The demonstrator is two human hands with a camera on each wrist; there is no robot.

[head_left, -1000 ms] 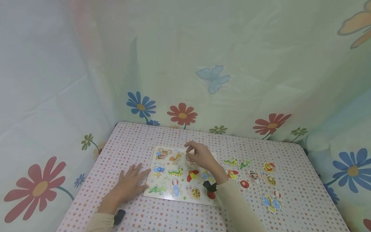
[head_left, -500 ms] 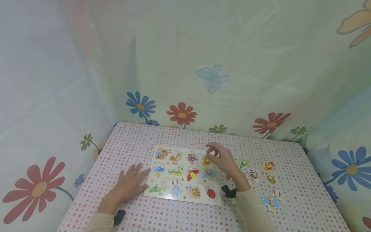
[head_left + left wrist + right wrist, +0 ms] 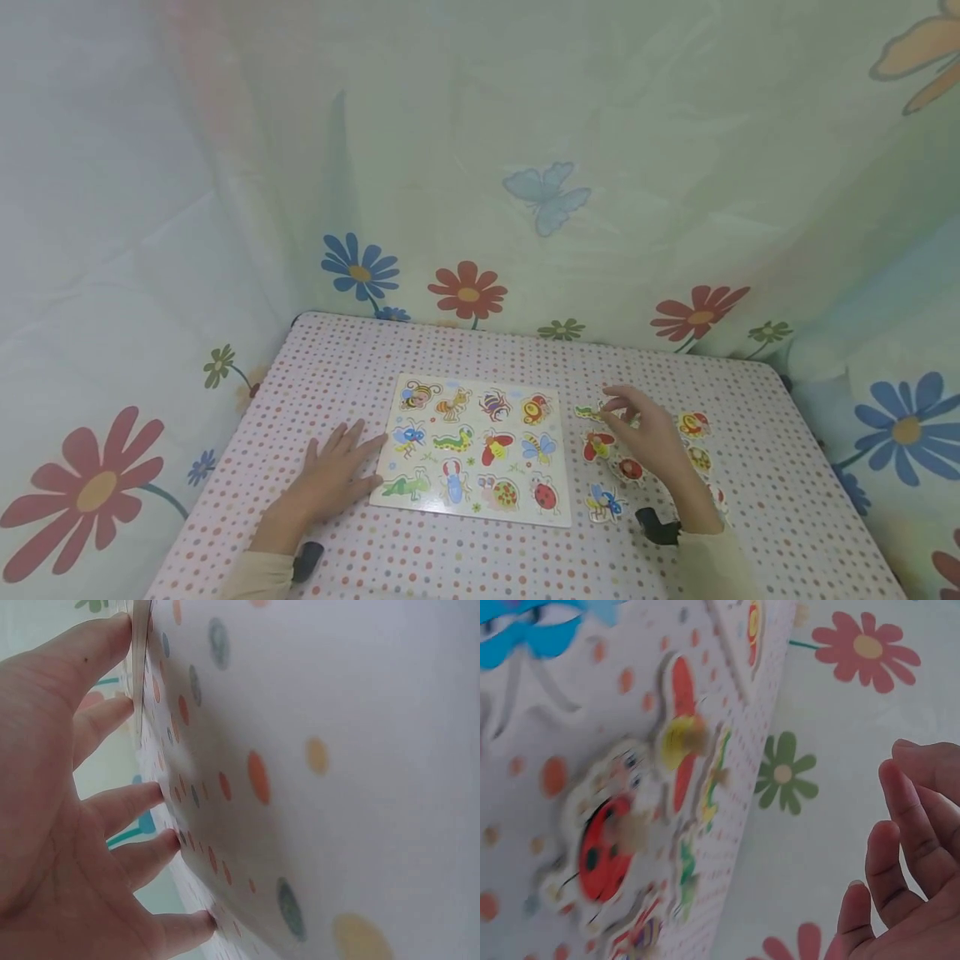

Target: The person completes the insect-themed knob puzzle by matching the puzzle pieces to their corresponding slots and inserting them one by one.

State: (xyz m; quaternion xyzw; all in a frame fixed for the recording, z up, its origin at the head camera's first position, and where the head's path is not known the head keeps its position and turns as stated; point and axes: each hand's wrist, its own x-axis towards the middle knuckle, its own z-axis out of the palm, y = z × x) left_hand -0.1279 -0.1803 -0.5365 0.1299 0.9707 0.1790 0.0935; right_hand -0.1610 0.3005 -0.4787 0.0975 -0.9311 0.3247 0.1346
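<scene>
My left hand (image 3: 330,479) lies spread on the dotted table, thumb and index fingertip against the left edge of the insect puzzle board (image 3: 525,511); the left wrist view shows those fingertips at the board's edge (image 3: 139,667). Over the loose puzzle pieces right of the board hovers my right hand (image 3: 645,433), fingers loosely bent, nothing between thumb and index in the right wrist view. Nearest to its fingertips is a green caterpillar piece (image 3: 587,412). A ladybug piece (image 3: 604,851) and a red-winged insect piece (image 3: 679,742) lie close by, each with a small knob. The hand hides some pieces.
A blue insect piece (image 3: 604,503) lies right of the board's lower corner. Further right are a snail piece (image 3: 693,425) and several others, partly behind the right forearm. A flowered curtain (image 3: 465,125) stands along the table's (image 3: 450,567) back and sides.
My right hand has moved right, from above the board to above the loose pieces. The blue insect piece shows now, no longer behind the forearm. The left hand stays in place.
</scene>
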